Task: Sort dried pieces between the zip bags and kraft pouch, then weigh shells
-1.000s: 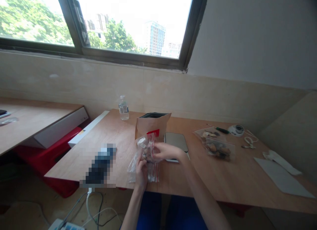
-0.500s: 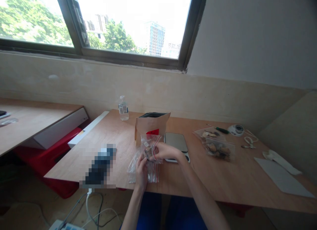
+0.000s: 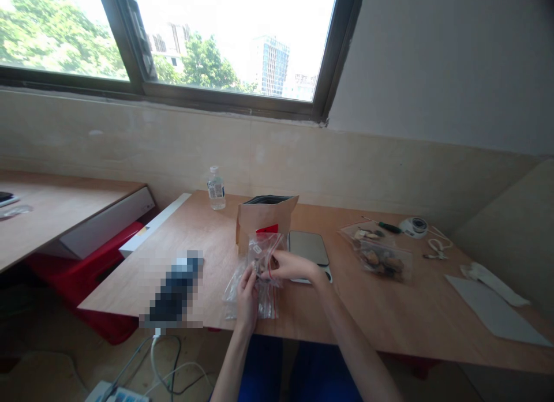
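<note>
My left hand [image 3: 247,292] pinches the lower left side of a clear zip bag [image 3: 262,246] with a red seal line. At the bag's right side, by the seal, is my right hand [image 3: 289,266], its fingers curled and partly inside the opening. Small brownish pieces show between the fingers, too unclear to name. More clear zip bags [image 3: 234,298] lie flat on the table beneath my hands. Just behind stands an open brown paper pouch [image 3: 255,218] with a red patch. A kitchen scale [image 3: 308,248] sits right of it, its front partly hidden by my right hand.
Two zip bags of brown lumps [image 3: 383,259] lie to the right, near a green-handled screwdriver [image 3: 389,226] and a white dome camera [image 3: 413,228]. A water bottle [image 3: 216,188] stands at the back. A blurred-out dark device [image 3: 171,295] lies left, cabled. White paper [image 3: 489,310] lies far right.
My left fingers have moved slightly up along the zip bag. My right hand has shifted only a little at the opening. The things on the table stay in place.
</note>
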`<act>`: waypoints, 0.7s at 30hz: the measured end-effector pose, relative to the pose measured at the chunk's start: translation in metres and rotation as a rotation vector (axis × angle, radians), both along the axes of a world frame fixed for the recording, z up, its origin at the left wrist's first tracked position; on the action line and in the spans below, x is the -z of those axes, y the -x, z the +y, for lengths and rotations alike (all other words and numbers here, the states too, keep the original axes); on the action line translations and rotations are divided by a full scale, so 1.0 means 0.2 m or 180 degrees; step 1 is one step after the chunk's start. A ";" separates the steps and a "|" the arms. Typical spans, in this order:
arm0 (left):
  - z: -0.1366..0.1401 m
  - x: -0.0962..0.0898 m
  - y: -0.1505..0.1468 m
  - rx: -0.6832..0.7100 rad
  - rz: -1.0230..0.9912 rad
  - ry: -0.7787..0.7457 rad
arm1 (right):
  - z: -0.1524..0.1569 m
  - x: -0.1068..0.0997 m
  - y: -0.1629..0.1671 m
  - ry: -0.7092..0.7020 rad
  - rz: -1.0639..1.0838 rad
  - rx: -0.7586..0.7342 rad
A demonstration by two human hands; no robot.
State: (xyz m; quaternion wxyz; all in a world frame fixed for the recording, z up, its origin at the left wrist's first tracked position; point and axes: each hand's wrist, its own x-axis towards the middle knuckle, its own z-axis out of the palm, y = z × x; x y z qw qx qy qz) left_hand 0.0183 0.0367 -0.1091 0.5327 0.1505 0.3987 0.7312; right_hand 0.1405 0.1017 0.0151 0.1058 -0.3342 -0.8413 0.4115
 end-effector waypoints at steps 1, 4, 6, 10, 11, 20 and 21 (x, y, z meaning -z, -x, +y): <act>0.00 0.00 0.00 0.0013 -0.0007 -0.0017 | 0.00 0.01 0.01 0.0012 0.0002 -0.0006; -0.01 -0.02 0.00 0.0044 -0.0027 -0.0053 | -0.01 0.02 0.03 -0.0005 0.0191 -0.0080; -0.01 -0.03 0.00 0.0078 -0.0022 -0.0080 | -0.02 0.02 0.03 -0.0027 0.0281 -0.0102; -0.02 -0.07 0.00 0.0149 0.0027 -0.0109 | -0.02 -0.03 0.02 -0.0130 0.0238 0.0033; -0.02 -0.07 -0.01 0.0133 0.0030 -0.0080 | -0.02 -0.04 0.01 -0.0189 0.0255 0.0077; -0.01 -0.07 0.00 -0.0028 0.0065 0.0247 | 0.00 -0.27 -0.12 -0.0274 0.1109 0.0355; -0.01 -0.07 0.00 -0.0021 0.0077 0.0260 | 0.02 -0.31 -0.12 -0.0363 0.1394 0.0451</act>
